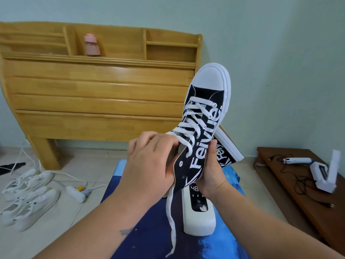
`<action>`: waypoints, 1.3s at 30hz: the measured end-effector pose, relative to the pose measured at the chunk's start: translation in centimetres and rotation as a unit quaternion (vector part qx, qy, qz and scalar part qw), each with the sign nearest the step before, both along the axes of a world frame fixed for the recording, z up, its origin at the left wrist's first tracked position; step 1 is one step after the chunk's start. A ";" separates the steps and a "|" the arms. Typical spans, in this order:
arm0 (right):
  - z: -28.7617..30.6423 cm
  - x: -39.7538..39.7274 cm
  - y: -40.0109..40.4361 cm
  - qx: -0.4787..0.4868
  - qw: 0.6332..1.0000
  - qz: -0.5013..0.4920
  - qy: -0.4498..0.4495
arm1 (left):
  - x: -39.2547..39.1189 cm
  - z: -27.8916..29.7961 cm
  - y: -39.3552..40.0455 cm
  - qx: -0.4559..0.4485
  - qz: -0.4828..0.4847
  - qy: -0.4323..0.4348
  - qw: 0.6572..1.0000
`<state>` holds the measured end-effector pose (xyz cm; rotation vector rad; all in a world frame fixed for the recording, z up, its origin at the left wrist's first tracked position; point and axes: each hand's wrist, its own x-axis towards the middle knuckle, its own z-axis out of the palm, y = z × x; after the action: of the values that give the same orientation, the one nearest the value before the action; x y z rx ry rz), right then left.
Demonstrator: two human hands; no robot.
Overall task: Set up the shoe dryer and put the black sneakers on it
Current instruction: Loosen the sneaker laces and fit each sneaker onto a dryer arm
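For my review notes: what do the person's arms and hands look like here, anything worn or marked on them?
Both forearms are bare, with no sleeves in view. The left hand and right hand wear no gloves, and no rings, watch or bracelet show. The left forearm carries a small dark tattoo on its upper side. No marking shows on the right forearm.

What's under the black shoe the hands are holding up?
Under the black sneaker stands the white shoe dryer, its display lit, on a blue mat. Both hands and the sneaker cover the dryer's top, so its drying arm is hidden.
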<state>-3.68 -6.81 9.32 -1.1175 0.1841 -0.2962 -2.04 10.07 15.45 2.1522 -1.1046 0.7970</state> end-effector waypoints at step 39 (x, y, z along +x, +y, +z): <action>0.5 0.0 1.9 -0.004 0.992 -0.120 -0.031 | 1.1 -2.0 -1.0 -0.116 -0.013 0.161 0.980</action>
<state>-3.70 -4.88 9.77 -1.0945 0.2636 -0.5453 -0.94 9.07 13.49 1.9776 -0.8276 0.5129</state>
